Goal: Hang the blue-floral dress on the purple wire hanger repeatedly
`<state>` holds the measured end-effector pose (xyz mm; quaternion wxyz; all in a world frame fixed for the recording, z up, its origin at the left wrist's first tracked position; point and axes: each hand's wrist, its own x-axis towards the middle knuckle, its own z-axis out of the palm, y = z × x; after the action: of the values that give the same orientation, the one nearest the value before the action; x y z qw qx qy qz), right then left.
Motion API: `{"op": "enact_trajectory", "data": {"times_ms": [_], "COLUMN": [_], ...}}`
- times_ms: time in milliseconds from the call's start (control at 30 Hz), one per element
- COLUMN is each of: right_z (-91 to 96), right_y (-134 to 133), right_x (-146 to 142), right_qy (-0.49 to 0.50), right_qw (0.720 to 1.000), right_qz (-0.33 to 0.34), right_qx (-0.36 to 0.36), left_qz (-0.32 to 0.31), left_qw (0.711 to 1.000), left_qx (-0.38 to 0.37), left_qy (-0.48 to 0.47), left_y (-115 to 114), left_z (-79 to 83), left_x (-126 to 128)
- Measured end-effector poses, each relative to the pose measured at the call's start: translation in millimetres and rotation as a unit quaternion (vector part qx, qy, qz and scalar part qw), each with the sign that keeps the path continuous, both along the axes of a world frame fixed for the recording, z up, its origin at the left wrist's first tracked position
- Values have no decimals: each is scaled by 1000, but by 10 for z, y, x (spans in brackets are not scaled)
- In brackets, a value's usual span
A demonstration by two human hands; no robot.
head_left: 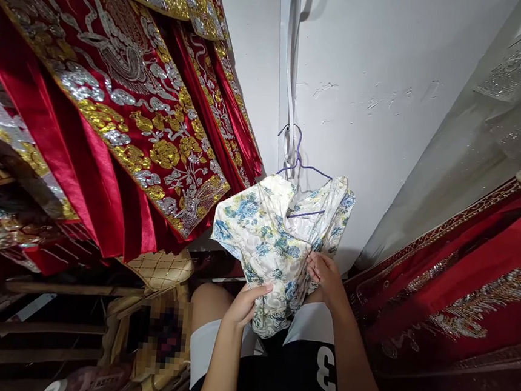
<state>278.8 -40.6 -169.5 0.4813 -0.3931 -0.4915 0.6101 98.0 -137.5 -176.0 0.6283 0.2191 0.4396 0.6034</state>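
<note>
A short-sleeved white garment with blue and green flowers hangs in front of me, above my lap. It is on a thin purple hanger, whose hook is caught on a white strap running down the wall. My left hand grips the garment low on its left side, thumb on the front and fingers hidden behind the cloth. Higher up, my right hand pinches the fabric at the front, just below the V-shaped neckline. The garment's lower end is bunched between my thighs.
Red robes with gold and silver embroidery hang at the left. Below them stand a gold quilted cushion and a wooden rack. Beaded red garments and a sheer sparkly cloth fill the right. A white wall rises ahead.
</note>
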Motion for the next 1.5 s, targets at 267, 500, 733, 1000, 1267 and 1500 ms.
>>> {"op": "enact_trajectory", "data": {"times_ms": [267,500,733,1000,1267,1500], "right_z": [-1,119,251,122,305,1047], "right_y": [-44,-146,-297,-346,-227,332], "right_x": [-53,30,-68,-259,-241,-332], "right_qy": [11,36,-14,-25,-57,-12], "right_qw": [1000,998,1000,992,994,997], "right_qz": [-16,-58,4,121,88,13], "right_qx": [18,-2,10,15,21,71], "left_qz": [-6,134,324,131,93,98], "left_qw": [1000,985,814,890,921,928], "left_qx": [6,17,161,180,157,137], "left_qy": [21,107,454,398,344,331], "left_y": [-11,79,97,213,256,356], "left_z": [-36,-140,-66,-188,-226,-335], "left_x": [-1,53,295,508,545,708]}}
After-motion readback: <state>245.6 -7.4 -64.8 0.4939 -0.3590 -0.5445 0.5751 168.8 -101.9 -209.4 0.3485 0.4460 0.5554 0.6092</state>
